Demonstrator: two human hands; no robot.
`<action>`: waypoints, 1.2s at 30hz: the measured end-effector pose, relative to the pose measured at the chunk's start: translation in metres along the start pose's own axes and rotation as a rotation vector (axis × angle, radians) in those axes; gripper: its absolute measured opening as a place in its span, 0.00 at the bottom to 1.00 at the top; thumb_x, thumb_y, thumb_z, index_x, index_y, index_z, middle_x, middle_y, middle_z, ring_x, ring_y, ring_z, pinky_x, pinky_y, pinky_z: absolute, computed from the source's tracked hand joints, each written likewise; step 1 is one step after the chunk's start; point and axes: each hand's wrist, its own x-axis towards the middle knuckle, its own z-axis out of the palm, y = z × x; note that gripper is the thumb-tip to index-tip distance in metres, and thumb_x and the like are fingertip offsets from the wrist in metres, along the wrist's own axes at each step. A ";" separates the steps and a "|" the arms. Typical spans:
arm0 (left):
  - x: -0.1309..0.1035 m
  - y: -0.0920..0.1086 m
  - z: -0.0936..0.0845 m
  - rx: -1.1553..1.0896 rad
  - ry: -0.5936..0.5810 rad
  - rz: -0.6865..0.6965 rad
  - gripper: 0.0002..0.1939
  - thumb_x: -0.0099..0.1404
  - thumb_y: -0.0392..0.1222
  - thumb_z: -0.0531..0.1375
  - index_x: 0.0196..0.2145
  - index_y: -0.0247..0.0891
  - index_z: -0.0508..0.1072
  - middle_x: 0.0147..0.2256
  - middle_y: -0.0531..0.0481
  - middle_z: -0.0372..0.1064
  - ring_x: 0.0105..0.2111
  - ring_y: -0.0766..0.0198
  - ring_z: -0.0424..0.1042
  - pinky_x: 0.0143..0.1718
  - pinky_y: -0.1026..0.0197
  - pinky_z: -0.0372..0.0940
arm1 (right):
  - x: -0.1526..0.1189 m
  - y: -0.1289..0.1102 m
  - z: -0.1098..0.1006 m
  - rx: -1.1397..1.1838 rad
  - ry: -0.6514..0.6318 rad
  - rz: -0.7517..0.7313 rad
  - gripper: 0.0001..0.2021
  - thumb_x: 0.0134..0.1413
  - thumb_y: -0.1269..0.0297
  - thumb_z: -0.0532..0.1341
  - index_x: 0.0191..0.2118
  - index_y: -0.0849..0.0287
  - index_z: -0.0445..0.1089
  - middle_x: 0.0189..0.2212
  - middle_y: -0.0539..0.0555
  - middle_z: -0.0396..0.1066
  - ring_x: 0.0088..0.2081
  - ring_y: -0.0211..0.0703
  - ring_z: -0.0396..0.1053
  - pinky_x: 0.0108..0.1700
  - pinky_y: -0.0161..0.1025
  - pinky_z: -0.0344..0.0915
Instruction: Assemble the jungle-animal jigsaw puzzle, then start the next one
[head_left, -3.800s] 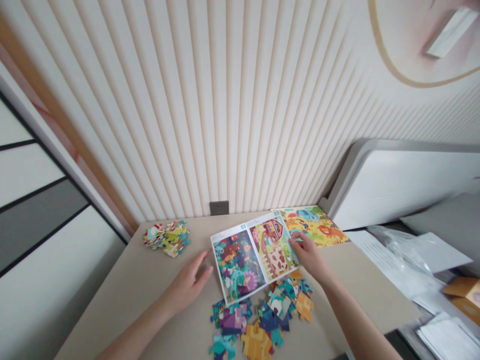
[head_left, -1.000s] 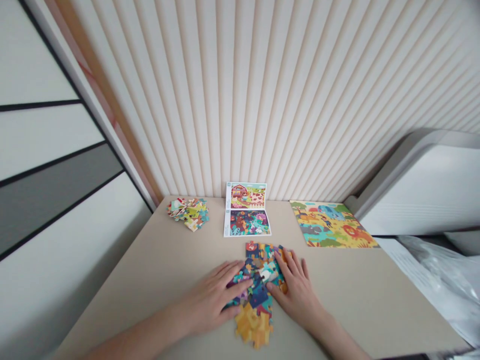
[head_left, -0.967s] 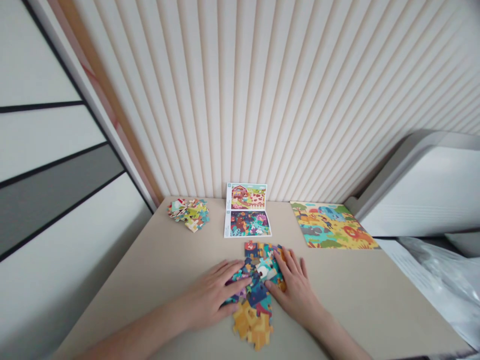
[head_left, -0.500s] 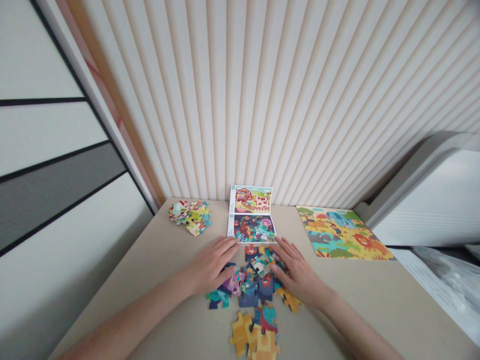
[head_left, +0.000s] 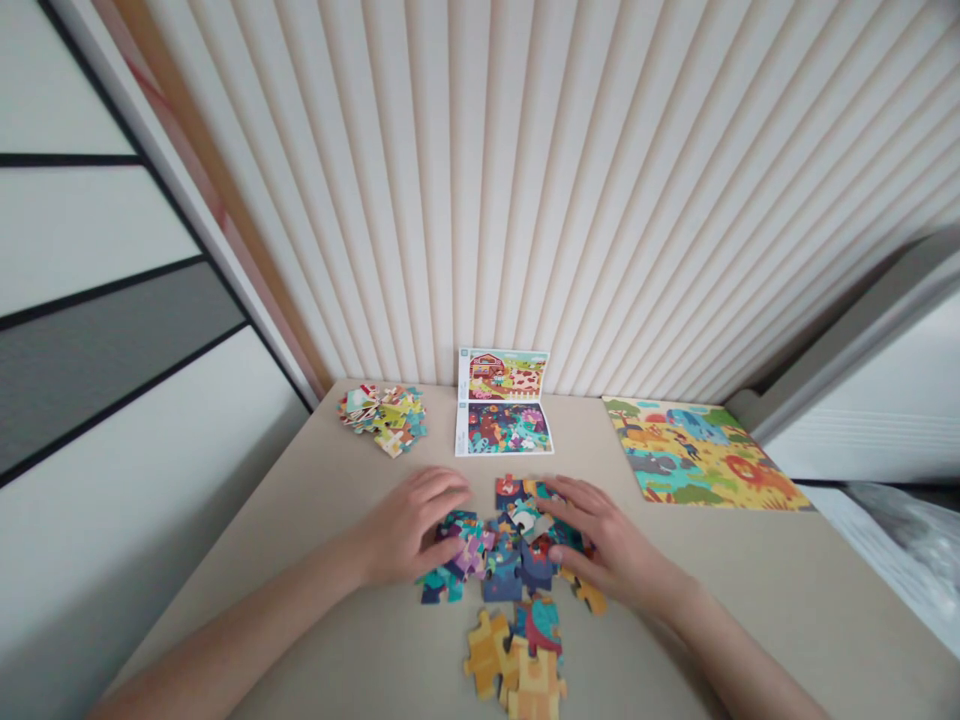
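Note:
My left hand (head_left: 418,522) curves around the left side of a loose heap of dark blue and purple puzzle pieces (head_left: 501,568), thumb near a purple piece. Over the heap's right side rests my right hand (head_left: 596,530), its fingers lying across several pieces and hiding part of them. Both hands have their fingers apart, and neither has a piece lifted. Yellow puzzle pieces (head_left: 536,685) lie closer to me, with a teal-and-red piece (head_left: 538,622) touching them. Behind the heap a folded picture leaflet (head_left: 504,428) stands partly upright, showing a farm scene above a dark night scene.
A second pile of light-coloured puzzle pieces (head_left: 386,415) sits at the table's back left. An assembled safari puzzle (head_left: 705,455) lies at the back right. A pleated white wall (head_left: 495,180) rises behind the table (head_left: 300,640). Clear plastic (head_left: 911,545) is at the far right.
The view has shifted slightly. My left hand has drawn back a little from the leaflet, its fingers more curled. My right hand stays over the heap's right side.

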 end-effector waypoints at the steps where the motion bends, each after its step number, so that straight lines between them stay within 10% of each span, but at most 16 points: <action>1: -0.005 0.006 -0.002 -0.009 -0.038 0.014 0.28 0.70 0.56 0.63 0.63 0.42 0.72 0.60 0.39 0.71 0.62 0.46 0.68 0.66 0.43 0.62 | -0.007 -0.001 0.000 -0.009 -0.028 -0.027 0.28 0.69 0.47 0.62 0.70 0.44 0.65 0.72 0.57 0.61 0.73 0.57 0.57 0.73 0.59 0.56; 16: -0.013 0.004 0.009 0.034 0.031 -0.137 0.23 0.71 0.58 0.64 0.57 0.42 0.75 0.51 0.43 0.74 0.52 0.51 0.72 0.58 0.48 0.66 | -0.033 0.034 0.001 -0.158 0.139 0.149 0.23 0.69 0.51 0.62 0.66 0.47 0.71 0.65 0.60 0.70 0.65 0.60 0.69 0.67 0.62 0.65; 25: -0.033 -0.007 0.006 -0.008 -0.129 -0.050 0.63 0.56 0.70 0.71 0.77 0.44 0.47 0.70 0.34 0.59 0.68 0.40 0.62 0.68 0.41 0.58 | -0.018 -0.039 -0.006 0.094 -0.220 -0.305 0.43 0.54 0.41 0.72 0.73 0.41 0.61 0.73 0.56 0.58 0.73 0.63 0.55 0.76 0.63 0.44; 29: -0.027 -0.009 0.009 -0.002 -0.083 -0.091 0.56 0.60 0.65 0.71 0.76 0.44 0.52 0.68 0.36 0.63 0.66 0.44 0.65 0.67 0.42 0.60 | -0.012 -0.063 0.007 0.098 -0.283 -0.421 0.37 0.61 0.46 0.69 0.72 0.41 0.61 0.74 0.54 0.56 0.75 0.58 0.53 0.77 0.62 0.37; 36: -0.009 -0.010 0.019 -0.007 0.080 -0.150 0.37 0.70 0.55 0.66 0.71 0.45 0.61 0.62 0.40 0.71 0.62 0.50 0.69 0.65 0.46 0.65 | -0.004 -0.054 0.039 -0.195 -0.058 -0.203 0.29 0.67 0.59 0.63 0.71 0.49 0.63 0.73 0.57 0.58 0.72 0.62 0.58 0.75 0.68 0.48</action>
